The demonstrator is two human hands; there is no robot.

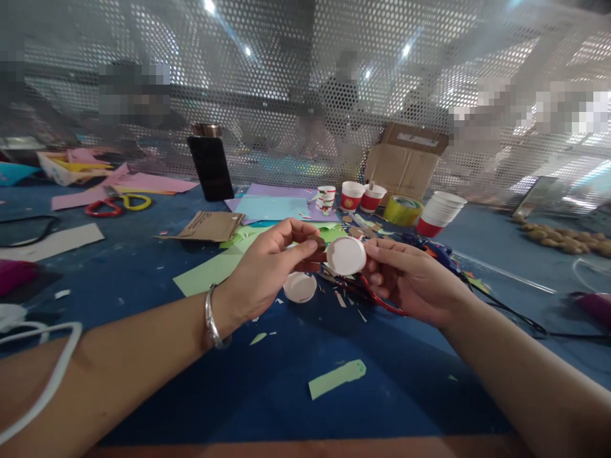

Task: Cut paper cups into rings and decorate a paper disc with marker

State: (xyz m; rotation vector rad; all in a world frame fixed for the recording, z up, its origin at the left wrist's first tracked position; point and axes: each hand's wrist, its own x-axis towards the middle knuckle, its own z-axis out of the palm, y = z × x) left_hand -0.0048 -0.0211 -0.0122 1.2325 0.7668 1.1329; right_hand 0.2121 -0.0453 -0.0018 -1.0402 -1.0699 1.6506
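"Nearer than the tape (405,210), what is gripped?"

"A white disc (347,256) is clamped between fingers of the right hand (414,275), a brown piece (321,244) between those of the left hand (265,270); if squeezed harder, the disc could be bent."

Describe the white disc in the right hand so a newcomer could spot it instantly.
Over the blue table, find the right hand. It pinches the white disc, raised, unlike the similar pale disc lying on the table to its lower left.
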